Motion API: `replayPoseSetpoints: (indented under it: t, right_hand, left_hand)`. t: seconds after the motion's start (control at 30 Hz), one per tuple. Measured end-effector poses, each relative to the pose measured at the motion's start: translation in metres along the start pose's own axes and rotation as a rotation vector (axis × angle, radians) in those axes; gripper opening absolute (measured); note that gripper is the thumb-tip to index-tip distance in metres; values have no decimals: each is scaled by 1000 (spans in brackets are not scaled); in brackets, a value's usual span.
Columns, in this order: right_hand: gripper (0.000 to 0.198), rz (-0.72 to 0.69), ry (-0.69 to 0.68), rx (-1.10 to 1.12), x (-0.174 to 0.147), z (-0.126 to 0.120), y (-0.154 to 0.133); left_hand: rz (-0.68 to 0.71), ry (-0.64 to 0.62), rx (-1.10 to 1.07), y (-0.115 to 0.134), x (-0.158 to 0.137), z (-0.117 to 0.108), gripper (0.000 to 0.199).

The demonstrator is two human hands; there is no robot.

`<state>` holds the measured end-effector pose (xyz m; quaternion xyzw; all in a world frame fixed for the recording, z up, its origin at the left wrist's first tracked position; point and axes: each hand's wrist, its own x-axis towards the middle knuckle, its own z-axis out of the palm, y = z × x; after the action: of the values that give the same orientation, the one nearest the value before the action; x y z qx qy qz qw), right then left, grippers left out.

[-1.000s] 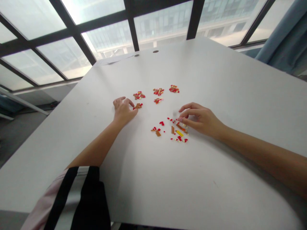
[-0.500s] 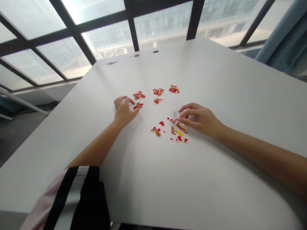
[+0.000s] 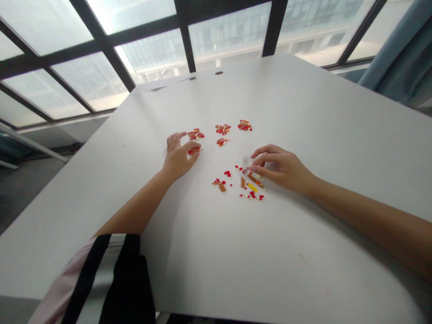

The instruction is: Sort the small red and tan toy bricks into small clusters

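Observation:
My left hand [image 3: 178, 155] curves round a small pile of brown and red toy bricks [image 3: 194, 151], thumb and forefinger spread on either side of it. Its other fingers reach beside another pile of red and brown bricks [image 3: 195, 134]. My right hand [image 3: 278, 166] hovers low at the right edge of some scattered loose bricks, fingers loosely bent and a little apart, nothing visible in them. Near its fingertips lie a long brown brick [image 3: 254, 179], a yellow brick [image 3: 252, 187] and several tiny red pieces [image 3: 240, 169]. Some pieces under the hand are partly hidden.
Farther back on the white table [image 3: 303, 234] are two red and brown piles [image 3: 222, 129] [image 3: 245, 125] and a smaller pile [image 3: 221, 142]. A brown brick [image 3: 222, 187] lies with red bits left of the scattered pieces. Windows and a blue curtain [image 3: 401, 54] stand beyond.
My left hand has moved slightly right, and its thumb and forefinger have come round the small brown and red pile, covering part of it. My right hand has stayed in place.

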<state>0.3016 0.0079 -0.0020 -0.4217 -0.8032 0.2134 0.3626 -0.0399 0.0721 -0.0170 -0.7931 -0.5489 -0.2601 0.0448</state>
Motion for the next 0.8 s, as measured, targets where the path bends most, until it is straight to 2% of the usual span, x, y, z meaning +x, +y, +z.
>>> replayPoseSetpoints:
  t: [0.17,0.4,0.8]
  right_hand:
    - [32,0,-1,-3,0,0,0]
    - [32,10,-13,9,0,0,0]
    - [29,9,-1,4,0,0,-1]
  left_hand:
    - [-11,-1,-21,1,0,-1,21]
    - [-2,1,-11,2,1,-2,30]
    - [18,4,-6,3,0,-2,24]
